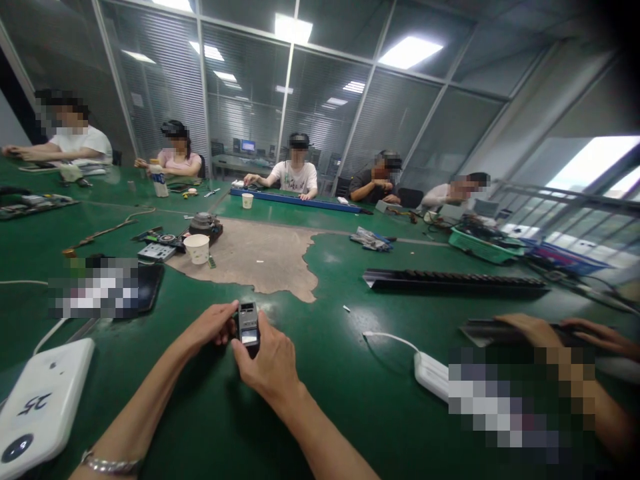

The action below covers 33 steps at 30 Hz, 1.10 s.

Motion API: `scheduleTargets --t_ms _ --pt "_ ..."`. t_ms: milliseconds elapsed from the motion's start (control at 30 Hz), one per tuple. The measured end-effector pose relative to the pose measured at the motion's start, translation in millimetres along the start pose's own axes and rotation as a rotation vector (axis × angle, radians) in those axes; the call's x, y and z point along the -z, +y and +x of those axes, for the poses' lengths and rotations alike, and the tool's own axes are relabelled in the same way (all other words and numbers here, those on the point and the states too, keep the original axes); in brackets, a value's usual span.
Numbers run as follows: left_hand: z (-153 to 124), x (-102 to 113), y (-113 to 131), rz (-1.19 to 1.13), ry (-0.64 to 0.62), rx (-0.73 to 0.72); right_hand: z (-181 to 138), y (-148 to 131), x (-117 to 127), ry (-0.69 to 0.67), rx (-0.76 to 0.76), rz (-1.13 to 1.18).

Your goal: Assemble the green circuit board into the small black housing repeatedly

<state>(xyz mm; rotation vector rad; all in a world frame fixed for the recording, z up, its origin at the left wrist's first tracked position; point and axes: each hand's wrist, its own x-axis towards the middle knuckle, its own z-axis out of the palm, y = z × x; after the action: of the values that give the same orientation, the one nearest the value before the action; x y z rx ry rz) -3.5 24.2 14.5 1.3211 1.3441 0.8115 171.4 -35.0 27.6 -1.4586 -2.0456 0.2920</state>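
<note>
A small dark-and-grey rectangular device [247, 319] with a pale window or label at its near end is held just above the green table [330, 373]. My right hand [273, 357] grips it from the right, thumb along the near side. On the opposite side, the curled fingers of my left hand [215, 325] close against its left edge; some of these fingertips are hidden. A metal bracelet [113, 462] circles my left wrist. What kind of device it is, I cannot make out.
A white power bank [47, 400] lies at left, another [431, 375] with a cable at right. Beyond my hands are a paper cup [197, 249] and a worn brown patch [255, 257]. A long black strip [455, 281] and a co-worker's hand [533, 330] are at right. Several people sit opposite.
</note>
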Motion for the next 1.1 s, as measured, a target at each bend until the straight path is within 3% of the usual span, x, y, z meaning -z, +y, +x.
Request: scheduleTargets --t_ms 333,567,700,867,967,1100 --pt "1 1 -3 -0.034 -0.013 0.01 0 -8 -6 0.012 0.034 -0.066" --pt "4 2 -10 -0.13 -0.055 0.024 8 -11 19 0.125 0.018 -0.076" --pt "4 2 -9 -0.11 -0.036 0.062 15 18 44 0.152 0.022 -0.094" --pt "4 3 -9 -0.087 -0.047 0.088 13 79 67 0.124 0.02 -0.209" --pt "7 2 -13 -0.073 -0.042 0.076 4 108 73 0.124 -0.019 -0.299" --pt "9 0 -14 -0.022 -0.034 0.095 -10 126 71 0.116 -0.099 -0.365"
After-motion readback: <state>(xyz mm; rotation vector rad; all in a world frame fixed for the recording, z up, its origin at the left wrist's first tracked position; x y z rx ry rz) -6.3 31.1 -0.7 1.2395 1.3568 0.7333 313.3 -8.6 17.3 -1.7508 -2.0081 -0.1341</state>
